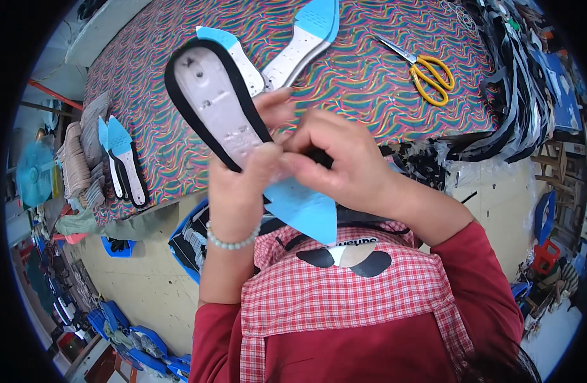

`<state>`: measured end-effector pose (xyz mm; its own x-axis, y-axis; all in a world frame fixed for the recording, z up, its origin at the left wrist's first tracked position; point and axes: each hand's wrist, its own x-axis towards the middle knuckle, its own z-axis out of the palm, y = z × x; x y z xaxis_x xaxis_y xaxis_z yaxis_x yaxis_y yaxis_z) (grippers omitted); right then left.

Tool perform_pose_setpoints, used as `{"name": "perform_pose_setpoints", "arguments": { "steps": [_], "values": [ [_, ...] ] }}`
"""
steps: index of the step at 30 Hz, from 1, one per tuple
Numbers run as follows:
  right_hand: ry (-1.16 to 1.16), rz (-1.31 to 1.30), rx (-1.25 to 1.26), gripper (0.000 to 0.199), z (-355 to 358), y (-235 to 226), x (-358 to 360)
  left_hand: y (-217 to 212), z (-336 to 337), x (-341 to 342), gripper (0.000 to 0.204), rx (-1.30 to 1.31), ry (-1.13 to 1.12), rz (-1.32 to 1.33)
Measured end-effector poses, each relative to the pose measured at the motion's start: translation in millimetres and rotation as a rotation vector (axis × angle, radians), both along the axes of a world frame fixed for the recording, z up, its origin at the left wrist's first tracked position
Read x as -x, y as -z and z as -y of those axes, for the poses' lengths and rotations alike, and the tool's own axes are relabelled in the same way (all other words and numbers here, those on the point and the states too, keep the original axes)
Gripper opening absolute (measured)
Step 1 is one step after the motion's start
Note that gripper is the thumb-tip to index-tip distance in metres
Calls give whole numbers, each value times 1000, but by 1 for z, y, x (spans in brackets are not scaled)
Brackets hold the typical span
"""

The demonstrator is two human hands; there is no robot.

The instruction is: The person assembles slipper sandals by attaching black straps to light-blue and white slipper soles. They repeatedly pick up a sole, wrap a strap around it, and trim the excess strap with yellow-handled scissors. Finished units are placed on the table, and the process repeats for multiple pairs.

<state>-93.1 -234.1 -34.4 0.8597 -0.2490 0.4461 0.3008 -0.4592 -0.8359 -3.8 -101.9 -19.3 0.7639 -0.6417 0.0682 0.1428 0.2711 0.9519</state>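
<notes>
My left hand (245,185), a beaded bracelet at its wrist, grips a shoe insole (207,96) by its middle. The insole is pale at the heel, light blue at the pointed toe, and tilts with its heel up and away from me. A black edging strip (174,80) runs around the heel and along both sides. Closed beside the left thumb, my right hand (341,156) pinches at the insole's right edge. Something black, seemingly the strip's loose part, shows under its fingers; the fingertips partly hide it.
On the patterned tabletop (370,83) lie more blue-and-white insoles (300,45), yellow-handled scissors (431,76) and, at left, edged insoles (124,159). Black and pale strips (517,96) hang over the right end. A blue bin (191,239) stands below the near edge.
</notes>
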Motion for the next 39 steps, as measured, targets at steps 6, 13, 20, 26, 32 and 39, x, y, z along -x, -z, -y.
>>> {"name": "perform_pose_setpoints", "arguments": {
  "steps": [6,13,20,26,32,39],
  "values": [
    [44,-305,-437,19,-8,21,28,7,-4,18,24,-49,-237,-24],
    [-234,-261,-89,23,3,8,2,5,-16,-5,29,-99,-53,305],
    [-114,-271,24,35,-30,12,-3,3,-51,-39,41,-287,281,377],
    [40,-256,117,28,60,40,21,10,-110,-52,37,39,413,-404],
    [624,-666,632,44,205,71,87,27,-49,-38,38,133,206,-830],
    [422,-506,-337,56,165,62,100,13,9,-7,36,60,103,-830]
  ]
}}
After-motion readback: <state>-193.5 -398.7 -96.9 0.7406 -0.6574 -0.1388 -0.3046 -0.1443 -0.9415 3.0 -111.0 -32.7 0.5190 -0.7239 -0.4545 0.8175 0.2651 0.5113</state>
